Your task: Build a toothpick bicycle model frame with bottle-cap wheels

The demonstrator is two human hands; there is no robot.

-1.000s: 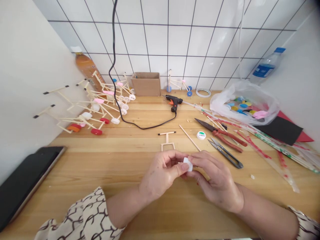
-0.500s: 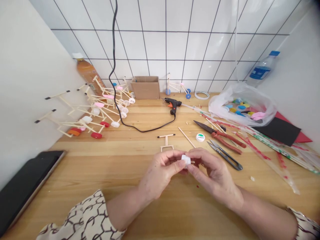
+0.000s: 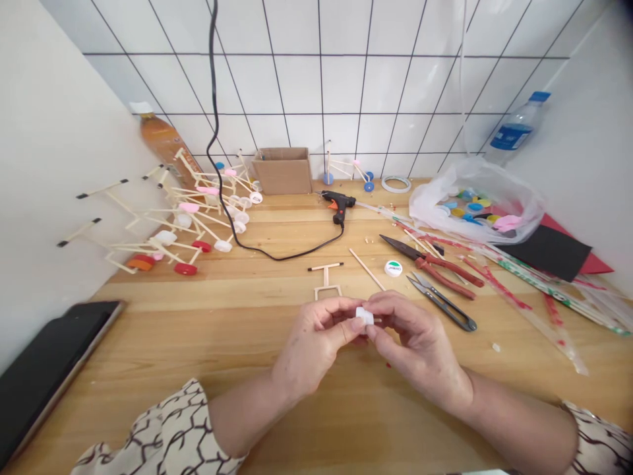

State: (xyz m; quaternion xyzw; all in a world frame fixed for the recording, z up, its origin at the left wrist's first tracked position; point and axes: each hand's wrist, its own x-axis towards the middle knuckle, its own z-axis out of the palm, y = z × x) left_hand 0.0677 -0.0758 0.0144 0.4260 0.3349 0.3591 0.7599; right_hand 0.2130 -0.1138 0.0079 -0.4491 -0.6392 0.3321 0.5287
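Between the fingertips of both hands is a small white piece [image 3: 364, 316], which looks like a plastic cap; a short bit of pale stick shows at its right. My left hand [image 3: 316, 340] pinches it from the left, thumb on its near face. From the right, my right hand [image 3: 418, 343] grips it with thumb and forefinger. Just beyond the hands lie a small wooden-stick frame [image 3: 327, 290] with a black-tipped crossbar, a loose stick [image 3: 366, 268] and a white bottle cap [image 3: 393, 268] with a green mark. The fingers hide part of the held piece.
Pliers [image 3: 430, 264] and thread snips [image 3: 442, 303] lie right. A glue gun [image 3: 337, 205] with a black cord rests behind, near a cardboard box [image 3: 283, 171]. Stick models [image 3: 188, 218] stand left, above a phone [image 3: 54, 356]. A plastic bag [image 3: 420, 204] holds caps.
The camera view has shifted slightly, so the whole scene sits a little further left and up. Both hands keep hold of the white piece in nearly the same pose.
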